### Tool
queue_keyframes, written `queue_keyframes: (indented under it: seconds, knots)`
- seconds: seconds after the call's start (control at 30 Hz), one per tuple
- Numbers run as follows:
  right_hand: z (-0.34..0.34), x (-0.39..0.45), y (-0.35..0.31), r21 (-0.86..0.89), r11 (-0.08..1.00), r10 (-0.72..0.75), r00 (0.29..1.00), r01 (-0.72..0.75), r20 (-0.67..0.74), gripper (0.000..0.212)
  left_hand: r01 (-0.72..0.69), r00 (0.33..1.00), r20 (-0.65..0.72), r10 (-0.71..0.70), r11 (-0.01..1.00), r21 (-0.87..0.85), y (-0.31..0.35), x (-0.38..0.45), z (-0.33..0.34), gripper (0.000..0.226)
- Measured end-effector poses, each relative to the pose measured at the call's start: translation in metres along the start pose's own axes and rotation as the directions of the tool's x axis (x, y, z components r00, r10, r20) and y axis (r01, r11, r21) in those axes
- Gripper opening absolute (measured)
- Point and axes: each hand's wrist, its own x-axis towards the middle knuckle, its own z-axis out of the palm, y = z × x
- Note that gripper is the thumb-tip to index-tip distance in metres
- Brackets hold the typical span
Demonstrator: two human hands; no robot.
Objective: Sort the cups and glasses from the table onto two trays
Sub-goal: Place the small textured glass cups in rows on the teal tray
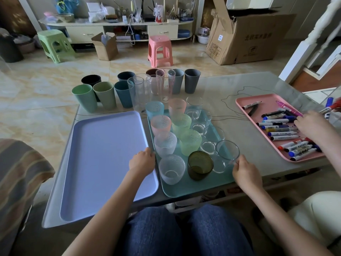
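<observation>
While the right hand (246, 174) is pinching the rim of a clear glass (227, 150) at the near right edge of the teal tray (193, 187), the glass is tilting just above that tray's right side. Beside it a dark green glass (200, 165) and a frosted glass (171, 169) are standing in the tray's front row, with more textured pink, green and blue glasses and clear ones filling the tray behind them. The left hand (142, 160) is resting with curled fingers at the seam between the teal tray and the lavender tray (103, 163), gripping the edge there. Beyond the trays, plastic cups (104, 95) in green, blue, black and grey and tall clear tumblers (140, 93) are standing on the desk (254, 145). Farther right, a pink tray (245, 106) is holding markers, and another person's hand (310, 124) is reaching over it.
</observation>
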Motion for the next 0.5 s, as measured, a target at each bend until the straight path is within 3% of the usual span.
queue_keyframes:
  seconds: [0.27, 0.5]
  knots:
    - [-0.003, 0.010, 0.007, -0.055, 0.998, 0.003, 1.000, -0.002, 0.011, 0.012, 0.013, 1.000, -0.009, -0.013, 1.000, -0.005, 0.000, -0.002, 0.000, 0.025]
    - [-0.016, 0.009, -0.002, -0.146, 0.989, 0.056, 0.985, -0.032, 0.161, 0.019, -0.013, 0.996, 0.087, 0.014, 1.000, -0.010, -0.003, -0.010, -0.010, 0.023]
